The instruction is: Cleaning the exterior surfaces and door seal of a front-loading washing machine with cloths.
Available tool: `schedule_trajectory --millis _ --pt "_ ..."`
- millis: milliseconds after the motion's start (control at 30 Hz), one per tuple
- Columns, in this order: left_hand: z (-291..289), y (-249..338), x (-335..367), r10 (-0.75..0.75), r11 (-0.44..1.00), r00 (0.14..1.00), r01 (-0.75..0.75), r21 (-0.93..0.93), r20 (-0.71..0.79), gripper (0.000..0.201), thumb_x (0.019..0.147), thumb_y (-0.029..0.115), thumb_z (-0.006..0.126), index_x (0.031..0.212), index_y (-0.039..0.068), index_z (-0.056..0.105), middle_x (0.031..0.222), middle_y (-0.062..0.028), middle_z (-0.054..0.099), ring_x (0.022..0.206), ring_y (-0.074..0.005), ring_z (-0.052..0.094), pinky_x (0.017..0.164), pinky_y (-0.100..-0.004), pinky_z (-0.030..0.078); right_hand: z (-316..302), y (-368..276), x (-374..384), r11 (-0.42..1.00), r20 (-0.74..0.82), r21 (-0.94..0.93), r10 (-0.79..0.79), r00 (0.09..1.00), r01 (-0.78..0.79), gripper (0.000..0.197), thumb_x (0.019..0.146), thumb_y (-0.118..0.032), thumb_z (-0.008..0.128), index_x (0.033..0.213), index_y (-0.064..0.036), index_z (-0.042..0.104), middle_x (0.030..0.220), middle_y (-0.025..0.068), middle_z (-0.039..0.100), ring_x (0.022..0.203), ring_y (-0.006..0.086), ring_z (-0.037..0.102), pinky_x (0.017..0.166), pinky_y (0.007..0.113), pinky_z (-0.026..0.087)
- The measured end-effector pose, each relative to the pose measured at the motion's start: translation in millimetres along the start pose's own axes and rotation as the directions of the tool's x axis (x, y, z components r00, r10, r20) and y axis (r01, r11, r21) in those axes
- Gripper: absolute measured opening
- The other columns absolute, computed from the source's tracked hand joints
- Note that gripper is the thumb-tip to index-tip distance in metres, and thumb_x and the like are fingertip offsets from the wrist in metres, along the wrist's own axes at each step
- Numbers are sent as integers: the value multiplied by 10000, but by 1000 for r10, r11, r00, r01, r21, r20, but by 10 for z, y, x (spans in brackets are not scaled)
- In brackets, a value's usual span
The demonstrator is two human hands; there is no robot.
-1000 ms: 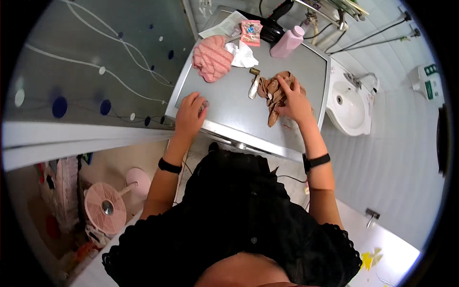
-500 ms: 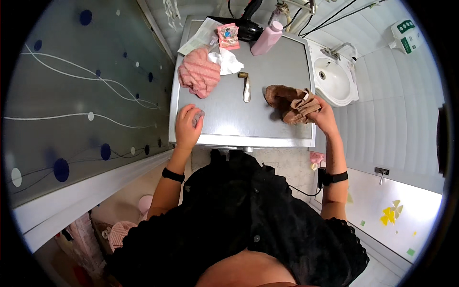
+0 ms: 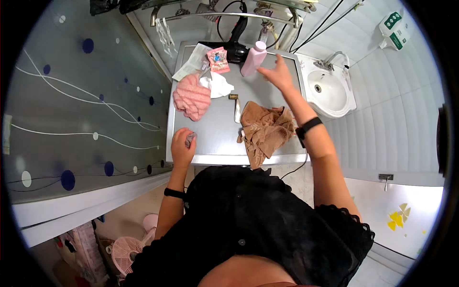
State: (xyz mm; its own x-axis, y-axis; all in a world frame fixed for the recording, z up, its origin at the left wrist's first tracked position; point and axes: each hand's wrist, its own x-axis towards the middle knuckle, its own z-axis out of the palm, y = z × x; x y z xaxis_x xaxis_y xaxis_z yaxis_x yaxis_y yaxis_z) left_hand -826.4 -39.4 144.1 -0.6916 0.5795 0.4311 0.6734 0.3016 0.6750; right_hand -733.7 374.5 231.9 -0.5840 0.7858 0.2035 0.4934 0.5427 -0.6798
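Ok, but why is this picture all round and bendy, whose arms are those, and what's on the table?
There's no robot here, just a person with two bare hands. A wide camera on their head looks down, and its lens bends straight lines near the rim.

On the grey tabletop lie a fluffy pink cloth, a crumpled white tissue, a pink packet, a black hair dryer and a rumpled brown cloth. A pink bottle stands there too.

The left hand holds a small greyish thing, too hidden to name. The right hand is open beside the bottle; I can't tell whether it touches.
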Motion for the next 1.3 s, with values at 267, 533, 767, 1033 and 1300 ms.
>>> schedule_trajectory --millis 267,533,767,1033,1300 --pt "-29 150 55 8 1000 1000 -8 13 -9 241 737 27 690 960 28 600 1023 -140 609 927 -332 600 804 -385 494 601 -57 333 938 -45 311 174 984 -152 738 624 -374 807 1151 56 519 1091 261 638 1013 376 635 873 431 499" --pt "-8 81 32 -26 999 1000 26 22 -17 227 743 27 687 954 20 602 988 -151 614 923 -323 610 811 -374 495 20 308 780 992 -304 96 104 947 -78 611 623 -376 777 1043 34 606 983 232 678 923 366 667 801 435 520" --pt "-10 84 42 -11 1000 1000 11 22 -17 232 734 30 686 953 27 611 1008 -154 613 913 -340 603 791 -386 501 336 238 865 991 -249 122 89 965 -60 601 644 -412 770 1015 27 595 968 239 676 921 385 660 801 448 513" --pt "27 66 55 -22 1000 1000 22 1 -14 220 753 3 678 964 15 616 1020 -149 620 913 -304 614 800 -352 498 529 264 871 992 -163 112 68 984 -50 697 645 -444 813 1080 28 543 1039 241 653 975 381 645 840 441 503" --pt "-39 89 18 -69 997 998 69 19 3 202 763 6 672 957 10 614 1014 -145 621 902 -296 615 791 -339 495 -106 1055 946 899 -80 324 337 938 -295 400 767 -320 674 906 54 645 829 224 684 749 267 658 742 364 513"
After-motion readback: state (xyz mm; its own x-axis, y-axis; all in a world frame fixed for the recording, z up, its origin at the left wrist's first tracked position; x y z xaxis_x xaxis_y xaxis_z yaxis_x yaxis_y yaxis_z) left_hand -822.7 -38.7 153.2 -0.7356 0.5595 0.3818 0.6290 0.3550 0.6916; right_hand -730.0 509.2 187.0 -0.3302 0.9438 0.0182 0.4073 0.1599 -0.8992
